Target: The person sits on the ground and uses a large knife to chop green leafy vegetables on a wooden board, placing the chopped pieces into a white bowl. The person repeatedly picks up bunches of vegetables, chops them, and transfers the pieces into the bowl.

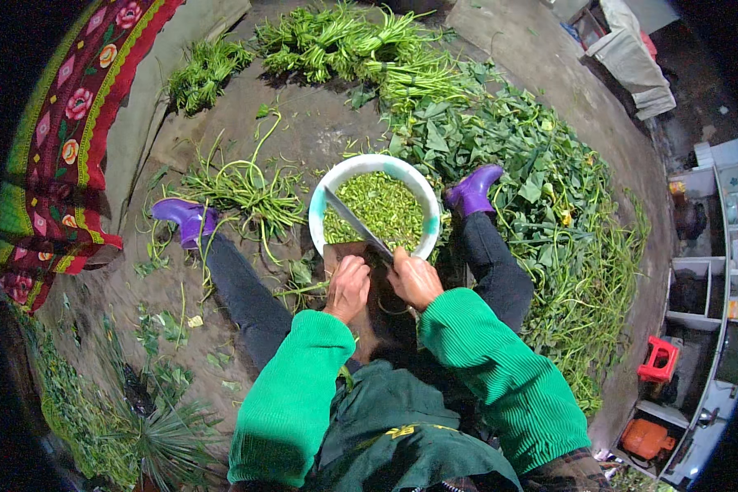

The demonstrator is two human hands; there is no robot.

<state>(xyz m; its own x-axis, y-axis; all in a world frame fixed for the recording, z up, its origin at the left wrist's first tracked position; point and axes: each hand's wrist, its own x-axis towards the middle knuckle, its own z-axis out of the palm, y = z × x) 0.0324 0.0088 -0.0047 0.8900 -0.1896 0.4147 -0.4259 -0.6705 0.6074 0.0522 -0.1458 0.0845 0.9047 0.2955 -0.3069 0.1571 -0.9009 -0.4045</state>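
My right hand (414, 280) grips the handle of a long-bladed knife (358, 224), whose blade slants up and left over a round white-and-green basin (317, 229). Chopped green stems (378, 206) fill the basin. At its near rim my left hand (349, 287) rests curled on a brown board (342, 251); whether its fingers hold any stems is hidden. The basin stands between my purple boots. Left of it lies a loose pile of long green stems (252, 194).
Bundled stems (344, 43) lie at the far side. A big heap of leafy vines (516, 166) spreads right. A floral red cloth (77, 123) hangs at left. A red plastic stool (658, 358) and an orange gas cylinder (646, 438) stand by the shelving at right.
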